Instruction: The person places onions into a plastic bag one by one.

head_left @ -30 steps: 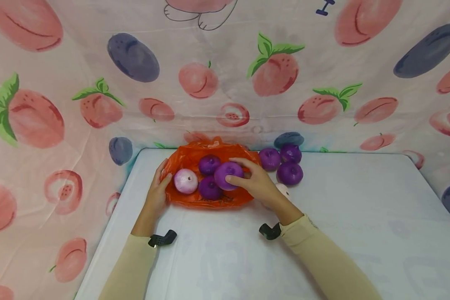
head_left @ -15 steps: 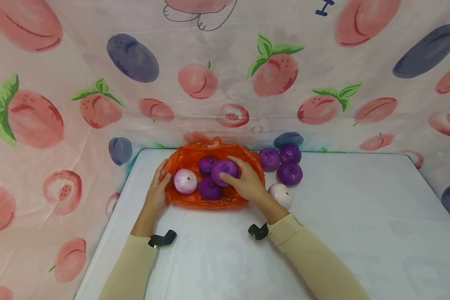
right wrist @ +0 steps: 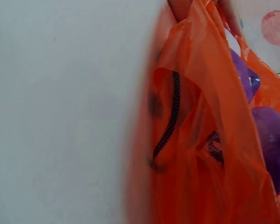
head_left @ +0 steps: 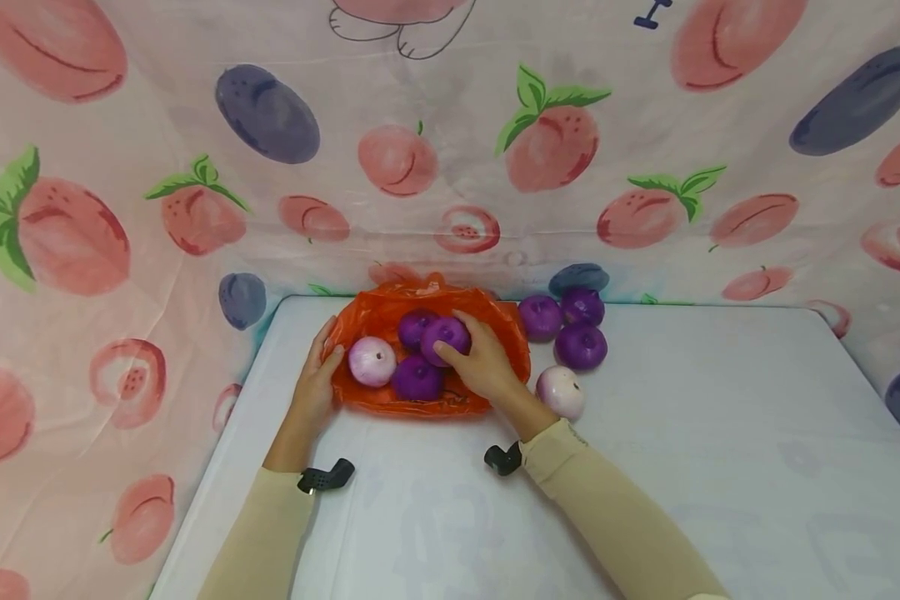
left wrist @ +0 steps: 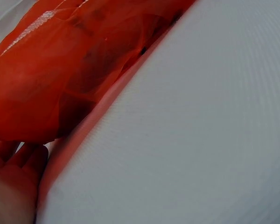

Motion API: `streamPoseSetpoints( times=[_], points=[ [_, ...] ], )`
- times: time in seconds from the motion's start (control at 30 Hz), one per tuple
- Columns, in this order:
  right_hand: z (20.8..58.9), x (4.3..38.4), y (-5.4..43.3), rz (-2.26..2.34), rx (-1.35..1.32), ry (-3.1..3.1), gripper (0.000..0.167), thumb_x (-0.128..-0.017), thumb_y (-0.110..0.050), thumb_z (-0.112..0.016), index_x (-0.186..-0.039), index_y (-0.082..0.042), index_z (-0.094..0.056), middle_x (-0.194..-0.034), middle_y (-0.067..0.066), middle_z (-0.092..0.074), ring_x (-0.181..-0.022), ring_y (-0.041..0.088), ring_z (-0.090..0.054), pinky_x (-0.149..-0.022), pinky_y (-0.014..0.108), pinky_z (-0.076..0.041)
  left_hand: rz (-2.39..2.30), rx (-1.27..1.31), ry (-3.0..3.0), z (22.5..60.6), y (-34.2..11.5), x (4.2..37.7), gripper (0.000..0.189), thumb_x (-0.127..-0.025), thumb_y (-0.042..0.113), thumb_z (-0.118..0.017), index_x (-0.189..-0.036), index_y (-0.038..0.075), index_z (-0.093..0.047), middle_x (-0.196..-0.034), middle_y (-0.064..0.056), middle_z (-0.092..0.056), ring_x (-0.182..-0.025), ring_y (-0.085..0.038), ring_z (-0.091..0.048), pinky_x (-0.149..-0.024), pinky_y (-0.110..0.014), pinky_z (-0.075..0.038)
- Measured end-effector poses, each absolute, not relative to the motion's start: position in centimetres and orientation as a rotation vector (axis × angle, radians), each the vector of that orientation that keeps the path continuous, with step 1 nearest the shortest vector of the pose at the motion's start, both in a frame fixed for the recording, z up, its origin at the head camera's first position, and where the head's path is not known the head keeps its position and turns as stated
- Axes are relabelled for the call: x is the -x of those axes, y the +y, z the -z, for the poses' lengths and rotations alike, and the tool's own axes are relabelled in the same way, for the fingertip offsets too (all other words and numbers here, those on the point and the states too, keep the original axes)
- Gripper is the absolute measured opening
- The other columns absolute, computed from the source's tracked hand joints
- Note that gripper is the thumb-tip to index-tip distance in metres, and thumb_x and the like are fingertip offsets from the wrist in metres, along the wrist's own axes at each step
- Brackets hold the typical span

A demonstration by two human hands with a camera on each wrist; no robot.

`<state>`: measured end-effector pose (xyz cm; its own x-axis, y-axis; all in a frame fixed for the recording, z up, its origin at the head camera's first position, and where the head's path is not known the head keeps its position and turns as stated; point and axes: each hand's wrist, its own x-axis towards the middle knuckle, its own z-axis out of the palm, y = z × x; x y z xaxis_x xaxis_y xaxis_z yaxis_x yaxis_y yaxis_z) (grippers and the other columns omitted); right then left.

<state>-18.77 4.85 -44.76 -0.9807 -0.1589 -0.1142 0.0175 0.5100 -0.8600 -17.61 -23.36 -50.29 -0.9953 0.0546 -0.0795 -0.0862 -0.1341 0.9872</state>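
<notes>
An orange plastic bag (head_left: 390,407) lies spread at the table's back left, its mouth facing up. My left hand (head_left: 315,383) holds its left edge, thumb on the near side; in the left wrist view, fingers (left wrist: 30,156) touch the bag's (left wrist: 42,84) underside. With thumb and fingers, my right hand (head_left: 489,360) grips a purple onion (head_left: 448,337) inside the bag. It sits against another purple onion (head_left: 414,327). One more purple onion (head_left: 417,379) and a pale pinkish onion (head_left: 372,362) lie in the bag. The right wrist view shows the bag's (right wrist: 205,154) side and purple onions (right wrist: 268,128).
Right of the bag, three purple onions (head_left: 581,346) stand clustered near the table's (head_left: 720,450) back edge. A whitish onion (head_left: 561,392) lies in front of them, beside my right forearm. A fruit-printed cloth (head_left: 450,167) hangs behind and at the left.
My right hand has moved left and deeper over the bag with the purple onion. The whitish onion on the table has come into view. My left hand has stayed put.
</notes>
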Motion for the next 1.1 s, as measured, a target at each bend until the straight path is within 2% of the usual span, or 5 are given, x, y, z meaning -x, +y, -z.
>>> streamPoseSetpoints(
  times=[0.17, 0.37, 0.7, 0.9, 1.1],
  points=[
    [45.0, 19.0, 4.4, 1.476, 0.098, 2.553, 0.071, -0.099, -0.040, -0.067, -0.159, -0.020, -0.035, -0.157, 0.015, -0.041, -0.143, 0.037, -0.045, -0.121, 0.055, -0.036, -2.309, 0.031, 1.994, 50.4, -23.4, 17.7, 0.057, -0.110, 0.025, -0.044, -0.161, 0.043, -0.024, -0.170, 0.011, -0.022, -0.157, -0.019, -0.021, -0.127, -0.043, -0.027],
    [45.4, 19.2, 3.8, 1.479, 0.064, 2.526, 0.072, -0.099, -0.040, -0.067, -0.159, -0.019, -0.033, -0.158, 0.016, -0.040, -0.145, 0.037, -0.043, -0.122, 0.055, -0.035, -2.325, 0.026, 1.986, 50.5, -23.3, 17.8, 0.061, -0.109, 0.025, -0.048, -0.160, 0.046, -0.023, -0.170, 0.013, -0.018, -0.158, -0.018, -0.017, -0.128, -0.043, -0.023],
    [46.2, 19.5, 3.4, 1.463, 0.055, 2.515, 0.073, -0.099, -0.039, -0.066, -0.160, -0.018, -0.032, -0.161, 0.016, -0.038, -0.148, 0.038, -0.039, -0.123, 0.057, -0.031, -2.307, 0.028, 2.013, 50.5, -23.3, 17.7, 0.062, -0.108, 0.026, -0.050, -0.160, 0.046, -0.024, -0.170, 0.012, -0.018, -0.158, -0.018, -0.018, -0.128, -0.043, -0.023],
    [46.3, 19.9, 3.4, 1.432, 0.069, 2.499, 0.072, -0.099, -0.038, -0.066, -0.160, -0.021, -0.032, -0.163, 0.014, -0.034, -0.150, 0.039, -0.035, -0.124, 0.058, -0.029, -2.308, 0.015, 2.012, 50.5, -23.3, 17.7, 0.063, -0.109, 0.023, -0.049, -0.162, 0.042, -0.021, -0.171, 0.011, -0.018, -0.158, -0.017, -0.018, -0.129, -0.043, -0.021],
    [46.2, 20.1, 3.1, 1.381, 0.080, 2.493, 0.074, -0.099, -0.040, -0.065, -0.162, -0.021, -0.030, -0.164, 0.013, -0.034, -0.151, 0.038, -0.034, -0.124, 0.057, -0.029, -2.299, 0.026, 2.023, 50.4, -23.3, 17.6, 0.063, -0.108, 0.025, -0.050, -0.161, 0.044, -0.022, -0.171, 0.012, -0.017, -0.159, -0.018, -0.017, -0.129, -0.045, -0.022]
  ],
)
